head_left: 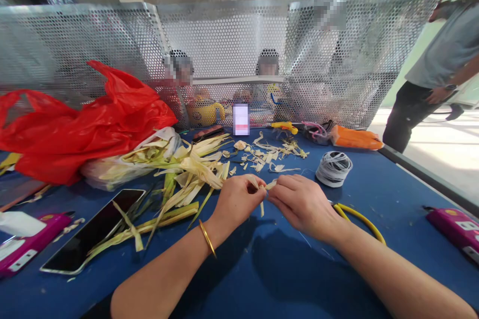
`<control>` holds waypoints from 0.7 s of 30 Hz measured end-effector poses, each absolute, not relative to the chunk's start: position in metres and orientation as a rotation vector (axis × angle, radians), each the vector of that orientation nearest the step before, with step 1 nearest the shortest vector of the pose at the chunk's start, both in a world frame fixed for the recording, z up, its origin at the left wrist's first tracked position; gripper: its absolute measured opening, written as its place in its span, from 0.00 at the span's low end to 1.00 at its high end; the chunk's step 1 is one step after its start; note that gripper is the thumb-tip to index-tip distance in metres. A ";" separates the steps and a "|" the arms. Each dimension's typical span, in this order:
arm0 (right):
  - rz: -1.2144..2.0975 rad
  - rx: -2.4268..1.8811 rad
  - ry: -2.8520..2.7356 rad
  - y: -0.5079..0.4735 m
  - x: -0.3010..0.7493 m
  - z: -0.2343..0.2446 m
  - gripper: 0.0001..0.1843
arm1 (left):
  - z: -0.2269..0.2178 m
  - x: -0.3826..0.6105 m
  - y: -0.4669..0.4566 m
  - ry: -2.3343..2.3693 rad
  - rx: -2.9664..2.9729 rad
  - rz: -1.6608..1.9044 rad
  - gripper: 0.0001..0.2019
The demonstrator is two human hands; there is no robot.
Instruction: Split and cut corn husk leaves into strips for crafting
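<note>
My left hand (237,200) and my right hand (301,203) meet over the blue table (262,269), both pinched on a small pale leaf strip (263,187) held between their fingertips. A gold bangle (207,238) sits on my left wrist. A heap of pale green and cream leaf strips (187,169) lies just left of my hands. Small cut leaf scraps (269,152) are scattered beyond them. Yellow-handled scissors (359,217) lie under my right wrist.
A red plastic bag (75,124) and a clear bag lie at the left. A phone (93,229) and pink devices (22,244) (456,227) rest near the edges. A coil of white thread (334,168) and an orange tool (355,138) sit right. Perforated metal screens (224,40) stand behind, people beyond.
</note>
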State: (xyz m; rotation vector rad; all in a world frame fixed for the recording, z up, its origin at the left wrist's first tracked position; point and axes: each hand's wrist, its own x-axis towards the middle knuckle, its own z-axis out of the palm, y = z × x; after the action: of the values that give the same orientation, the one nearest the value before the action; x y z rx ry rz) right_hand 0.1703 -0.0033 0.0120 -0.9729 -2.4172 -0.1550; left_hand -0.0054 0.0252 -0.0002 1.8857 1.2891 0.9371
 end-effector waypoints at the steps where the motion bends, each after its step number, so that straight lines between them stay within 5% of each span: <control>1: -0.079 -0.974 -2.404 -0.002 0.172 0.013 0.13 | 0.000 -0.005 0.024 1.277 1.900 0.914 0.05; 12: 1.255 -1.168 -1.645 0.023 0.179 0.000 0.14 | 0.010 -0.004 0.017 0.849 1.489 0.730 0.09; 17: 1.128 -1.232 -1.760 0.019 0.171 -0.009 0.15 | 0.010 -0.004 0.022 0.944 1.323 0.945 0.09; 21: 0.649 -1.268 -1.994 0.012 0.167 -0.005 0.14 | 0.005 -0.006 0.030 1.081 1.305 1.074 0.05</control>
State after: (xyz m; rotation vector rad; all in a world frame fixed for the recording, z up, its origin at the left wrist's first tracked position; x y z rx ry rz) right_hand 0.1671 0.0121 -0.0049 -1.2685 -1.9936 0.6485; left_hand -0.0057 0.0302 0.0050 1.3048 1.0813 1.0742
